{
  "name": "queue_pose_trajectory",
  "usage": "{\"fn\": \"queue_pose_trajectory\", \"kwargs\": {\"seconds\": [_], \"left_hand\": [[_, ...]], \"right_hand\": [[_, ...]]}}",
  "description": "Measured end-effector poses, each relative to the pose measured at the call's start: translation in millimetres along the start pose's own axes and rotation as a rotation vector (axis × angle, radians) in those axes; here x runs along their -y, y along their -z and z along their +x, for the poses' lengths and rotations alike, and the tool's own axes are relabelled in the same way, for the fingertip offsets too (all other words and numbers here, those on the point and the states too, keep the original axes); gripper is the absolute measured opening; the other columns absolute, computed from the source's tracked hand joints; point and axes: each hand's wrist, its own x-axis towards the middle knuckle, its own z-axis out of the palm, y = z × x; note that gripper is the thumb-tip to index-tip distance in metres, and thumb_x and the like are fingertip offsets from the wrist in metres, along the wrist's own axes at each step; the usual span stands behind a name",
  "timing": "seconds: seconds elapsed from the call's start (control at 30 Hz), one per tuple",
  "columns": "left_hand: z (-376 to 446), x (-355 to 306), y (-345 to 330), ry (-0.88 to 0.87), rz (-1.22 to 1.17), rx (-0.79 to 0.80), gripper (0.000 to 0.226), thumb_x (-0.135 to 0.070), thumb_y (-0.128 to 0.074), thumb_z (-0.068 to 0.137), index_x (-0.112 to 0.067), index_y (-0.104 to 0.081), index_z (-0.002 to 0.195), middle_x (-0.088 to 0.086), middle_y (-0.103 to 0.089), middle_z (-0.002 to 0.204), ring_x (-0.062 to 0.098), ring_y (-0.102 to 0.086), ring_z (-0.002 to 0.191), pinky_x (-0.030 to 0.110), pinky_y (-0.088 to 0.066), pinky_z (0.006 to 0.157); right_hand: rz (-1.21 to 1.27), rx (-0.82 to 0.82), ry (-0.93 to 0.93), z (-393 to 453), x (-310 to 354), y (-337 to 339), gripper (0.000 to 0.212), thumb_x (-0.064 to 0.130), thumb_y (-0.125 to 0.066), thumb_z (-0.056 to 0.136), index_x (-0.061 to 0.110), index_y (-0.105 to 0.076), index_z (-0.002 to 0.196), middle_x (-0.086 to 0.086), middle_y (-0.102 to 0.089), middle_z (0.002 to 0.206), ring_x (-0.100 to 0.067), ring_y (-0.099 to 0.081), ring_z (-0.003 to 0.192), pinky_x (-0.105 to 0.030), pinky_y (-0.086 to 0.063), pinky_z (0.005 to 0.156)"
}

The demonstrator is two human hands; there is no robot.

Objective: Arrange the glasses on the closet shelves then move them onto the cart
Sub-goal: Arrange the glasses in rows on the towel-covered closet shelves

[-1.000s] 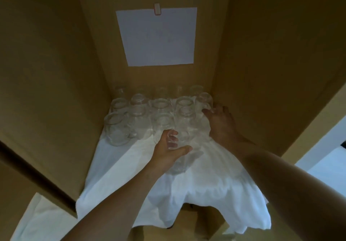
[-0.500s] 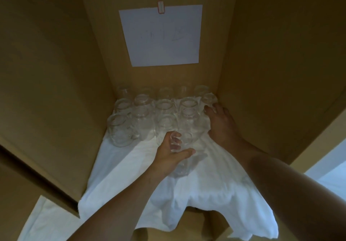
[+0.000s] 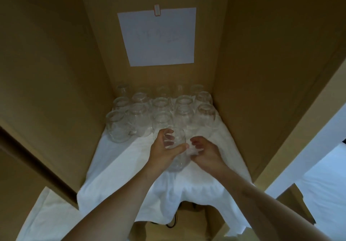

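Several clear glasses [image 3: 161,108] stand in rows at the back of the closet shelf, on a white cloth [image 3: 119,158]. My left hand [image 3: 162,151] grips one clear glass [image 3: 176,158] in front of the rows, thumb on its near side and fingers seen through it. My right hand [image 3: 206,152] is right beside that glass on its right. Its fingers are loosely curled, with the tips at the glass wall, and I cannot see a grip. A handled glass [image 3: 117,128] stands at the front left of the group.
Brown closet walls [image 3: 56,91] close in on the left, back and right. A white paper sheet [image 3: 159,36] is clipped to the back wall. The cloth hangs over the shelf's front edge [image 3: 187,209]. White surfaces show at the lower left and right.
My right hand left the glasses at the back right and came forward to the held glass. My left hand kept its grip and drew the glass slightly nearer.
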Motion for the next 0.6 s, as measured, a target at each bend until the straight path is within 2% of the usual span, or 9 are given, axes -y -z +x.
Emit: {"fn": "queue_pose_trajectory", "kwargs": {"seconds": [0.07, 0.17, 0.27, 0.37, 0.47, 0.53, 0.6], "left_hand": [[-3.6, -3.3, 3.7, 0.017, 0.014, -0.029, 0.064, -0.039, -0.096, 0.064, -0.035, -0.06, 0.117, -0.008, -0.064, 0.114, 0.011, -0.064, 0.107, 0.029, -0.054, 0.093], [-10.6, -8.8, 9.5, 0.079, -0.064, -0.095, 0.072, -0.051, -0.097, 0.048, -0.035, -0.066, 0.11, -0.007, -0.069, 0.111, 0.01, -0.067, 0.105, 0.031, -0.056, 0.092], [-21.8, -13.9, 16.7, 0.14, -0.195, -0.154, 0.075, -0.046, -0.099, 0.049, -0.029, -0.066, 0.114, 0.001, -0.07, 0.115, 0.009, -0.069, 0.104, 0.027, -0.053, 0.087], [-33.3, -18.7, 29.1, 0.157, -0.23, -0.172, 0.073, -0.039, -0.092, 0.058, -0.027, -0.06, 0.123, 0.002, -0.066, 0.12, 0.008, -0.065, 0.106, 0.021, -0.049, 0.082], [-38.0, -19.4, 53.4, 0.154, -0.226, -0.256, 0.07, -0.026, -0.09, 0.073, -0.028, -0.051, 0.131, -0.004, -0.059, 0.125, 0.002, -0.059, 0.107, 0.018, -0.047, 0.08], [-39.5, -16.6, 73.1, 0.153, -0.135, -0.329, 0.074, -0.033, -0.089, 0.074, -0.03, -0.047, 0.135, -0.007, -0.056, 0.127, 0.006, -0.057, 0.112, 0.02, -0.047, 0.087], [-41.4, -8.6, 94.0, 0.167, 0.009, -0.409, 0.082, -0.045, -0.088, 0.073, -0.029, -0.045, 0.141, -0.004, -0.054, 0.134, 0.016, -0.054, 0.12, 0.03, -0.047, 0.098]], "right_hand": [[-0.002, 0.153, -0.014, -8.5, 0.1, -8.4, 0.071, 0.009, -0.084, 0.075, 0.025, -0.052, 0.137, 0.008, -0.056, 0.127, -0.014, -0.056, 0.118, -0.015, -0.045, 0.084], [-0.052, 0.263, 0.027, -13.9, 2.3, -21.6, 0.096, 0.024, -0.094, 0.065, 0.03, -0.04, 0.144, 0.013, -0.052, 0.129, -0.006, -0.048, 0.119, -0.009, -0.04, 0.084], [0.027, 0.287, 0.034, -13.2, 0.9, -32.5, 0.097, 0.025, -0.098, 0.059, 0.029, -0.045, 0.14, 0.012, -0.06, 0.124, -0.009, -0.054, 0.12, -0.016, -0.046, 0.089], [0.071, 0.293, 0.048, -10.8, 7.4, -36.4, 0.097, 0.019, -0.1, 0.053, 0.029, -0.054, 0.137, 0.01, -0.065, 0.117, -0.009, -0.06, 0.113, -0.012, -0.05, 0.076], [0.078, 0.307, 0.085, -7.5, 20.8, -44.6, 0.097, 0.016, -0.101, 0.05, 0.032, -0.057, 0.135, 0.01, -0.063, 0.117, -0.006, -0.061, 0.105, -0.011, -0.051, 0.075], [0.098, 0.279, 0.106, -7.0, 30.0, -51.5, 0.095, 0.014, -0.101, 0.05, 0.032, -0.059, 0.133, 0.006, -0.06, 0.122, -0.005, -0.059, 0.105, -0.017, -0.053, 0.08], [0.095, 0.251, 0.148, -5.6, 40.0, -59.2, 0.09, 0.012, -0.1, 0.05, 0.034, -0.061, 0.128, 0.005, -0.056, 0.122, -0.006, -0.058, 0.105, -0.014, -0.052, 0.08]]}}
